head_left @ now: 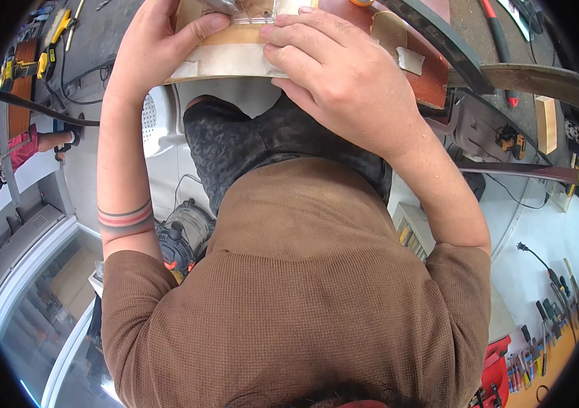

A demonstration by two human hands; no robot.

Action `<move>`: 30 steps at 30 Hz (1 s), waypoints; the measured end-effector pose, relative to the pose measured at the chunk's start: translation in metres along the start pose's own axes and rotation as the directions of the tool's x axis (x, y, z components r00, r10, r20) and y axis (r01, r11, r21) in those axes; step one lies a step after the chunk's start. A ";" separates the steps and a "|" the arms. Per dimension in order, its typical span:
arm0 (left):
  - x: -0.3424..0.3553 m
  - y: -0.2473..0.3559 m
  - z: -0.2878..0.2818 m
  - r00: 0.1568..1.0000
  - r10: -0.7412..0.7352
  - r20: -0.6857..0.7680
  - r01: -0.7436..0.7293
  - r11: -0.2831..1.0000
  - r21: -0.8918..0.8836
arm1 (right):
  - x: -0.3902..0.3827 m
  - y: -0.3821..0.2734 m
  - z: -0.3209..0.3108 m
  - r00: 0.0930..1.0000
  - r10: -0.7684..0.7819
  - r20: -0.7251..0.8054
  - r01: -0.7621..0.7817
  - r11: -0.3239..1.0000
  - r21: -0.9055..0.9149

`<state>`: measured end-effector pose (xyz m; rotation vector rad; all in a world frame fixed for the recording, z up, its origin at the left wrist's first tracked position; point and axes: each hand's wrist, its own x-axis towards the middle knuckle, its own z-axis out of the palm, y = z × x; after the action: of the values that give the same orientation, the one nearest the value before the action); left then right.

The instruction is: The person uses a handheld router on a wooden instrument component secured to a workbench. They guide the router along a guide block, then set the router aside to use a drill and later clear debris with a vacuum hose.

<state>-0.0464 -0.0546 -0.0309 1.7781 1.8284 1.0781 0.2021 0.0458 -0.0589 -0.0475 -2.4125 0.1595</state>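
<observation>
At the top edge, a light wooden piece (235, 54) with a curved near edge and pale tape along it lies on the bench in front of me. A clear piece with fine lines (264, 18) rests on its top. My left hand (177, 34) is beside a grey metal tool (223, 5), closed about it with the thumb along the wood; its other fingers are mostly cut off. My right hand (344, 71) lies over the right side of the wooden piece, fingers stretched flat on it and thumb by the near edge.
A reddish-brown board (432, 88) with a tape scrap (410, 60) lies under my right wrist. A dark metal bar (449, 44) and a saw blade (541, 80) cross at the right, near a wood block (545, 124). Yellow-black clamps (46, 64) stand at the left.
</observation>
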 end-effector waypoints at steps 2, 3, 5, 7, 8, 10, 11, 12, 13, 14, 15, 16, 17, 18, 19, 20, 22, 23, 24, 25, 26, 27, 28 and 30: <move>0.001 0.005 0.001 1.000 0.001 -0.004 -0.001 0.999 0.041 | 0.007 0.002 -0.005 1.000 -0.025 -0.007 0.026 0.997 0.077; 0.001 0.005 0.002 1.000 0.001 -0.003 -0.001 0.999 0.041 | 0.009 0.003 -0.005 0.999 -0.033 -0.010 0.034 0.994 0.103; 0.001 0.004 0.003 1.000 0.006 -0.014 -0.006 1.000 0.015 | 0.008 0.006 0.000 0.994 -0.069 -0.087 0.076 0.994 0.076; 0.002 0.003 0.005 1.000 -0.006 -0.022 0.006 1.000 -0.019 | 0.010 0.003 -0.006 0.999 -0.027 -0.045 0.032 0.994 0.108; 0.002 0.003 0.006 0.999 -0.018 -0.029 0.017 0.998 -0.053 | 0.011 0.002 -0.009 1.000 -0.001 -0.011 0.002 0.992 0.128; 0.005 0.012 0.008 1.000 -0.016 -0.025 0.016 1.000 -0.022 | 0.012 0.000 -0.015 0.998 0.040 0.048 -0.046 0.990 0.133; 0.006 0.014 0.009 1.000 -0.014 -0.022 0.015 1.000 0.011 | 0.011 0.000 -0.015 0.997 0.047 0.060 -0.054 0.990 0.127; 0.007 0.012 0.009 1.000 -0.014 -0.023 0.015 1.000 0.011 | 0.011 0.000 -0.015 0.996 0.052 0.071 -0.061 0.991 0.120; 0.010 0.007 0.010 0.999 0.036 -0.036 -0.034 0.999 0.042 | 0.010 0.001 -0.014 0.996 0.057 0.064 -0.063 0.993 0.097; 0.011 0.005 0.010 0.995 0.086 -0.048 -0.082 0.994 0.073 | 0.012 0.000 -0.016 0.996 0.059 0.060 -0.064 0.994 0.086; 0.011 0.004 0.010 0.995 0.085 -0.048 -0.081 0.994 0.073 | 0.013 -0.001 -0.018 0.996 0.062 0.057 -0.066 0.995 0.075; 0.011 0.004 0.009 0.996 0.078 -0.047 -0.074 0.995 0.073 | 0.019 -0.005 -0.028 0.988 0.055 0.141 -0.054 0.998 -0.012; 0.011 0.004 0.009 0.996 0.071 -0.045 -0.068 0.995 0.072 | 0.020 -0.006 -0.029 0.981 0.055 0.183 -0.046 0.997 -0.054; 0.011 0.006 0.010 0.996 0.073 -0.043 -0.070 0.995 0.072 | 0.020 -0.006 -0.031 0.973 0.057 0.224 -0.036 0.994 -0.100; 0.012 0.011 0.010 0.999 0.032 -0.041 -0.030 0.999 0.042 | 0.016 -0.004 -0.027 0.977 0.086 0.193 -0.092 0.996 0.020; 0.012 0.013 0.011 0.999 -0.010 -0.038 0.010 1.000 0.012 | 0.013 -0.002 -0.024 0.979 0.119 0.164 -0.143 0.980 0.141; 0.010 0.010 0.010 0.999 0.010 -0.038 -0.007 0.998 0.061 | 0.019 -0.005 -0.032 0.979 0.073 0.189 -0.078 0.997 0.018; 0.009 0.009 0.010 0.999 0.031 -0.036 -0.027 0.994 0.109 | 0.019 -0.005 -0.032 0.978 0.052 0.204 -0.044 0.998 -0.044; 0.009 0.009 0.010 0.999 0.031 -0.034 -0.027 0.994 0.109 | 0.019 -0.005 -0.032 0.975 0.033 0.218 -0.010 0.994 -0.106; 0.008 0.010 0.009 0.999 0.022 -0.035 -0.018 0.995 0.102 | 0.017 -0.003 -0.028 0.985 0.033 0.168 -0.027 0.999 -0.039; 0.008 0.011 0.009 0.999 0.013 -0.035 -0.010 0.995 0.095 | 0.016 -0.002 -0.026 0.992 0.037 0.118 -0.041 0.999 0.029; 0.008 0.013 0.009 0.999 0.013 -0.034 -0.009 0.996 0.093 | 0.017 -0.003 -0.028 0.992 0.039 0.119 -0.043 0.999 0.029; 0.008 0.015 0.009 0.999 -0.007 -0.031 0.009 0.997 0.083 | 0.020 -0.005 -0.032 0.987 0.026 0.158 -0.021 0.999 -0.033; 0.008 0.015 0.010 0.999 -0.025 -0.028 0.027 0.997 0.072 | 0.018 -0.004 -0.029 0.980 0.017 0.197 0.002 0.996 -0.094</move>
<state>-0.0300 -0.0458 -0.0241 1.7828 1.9244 1.0431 0.2078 0.0465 -0.0256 -0.0872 -2.6178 0.0558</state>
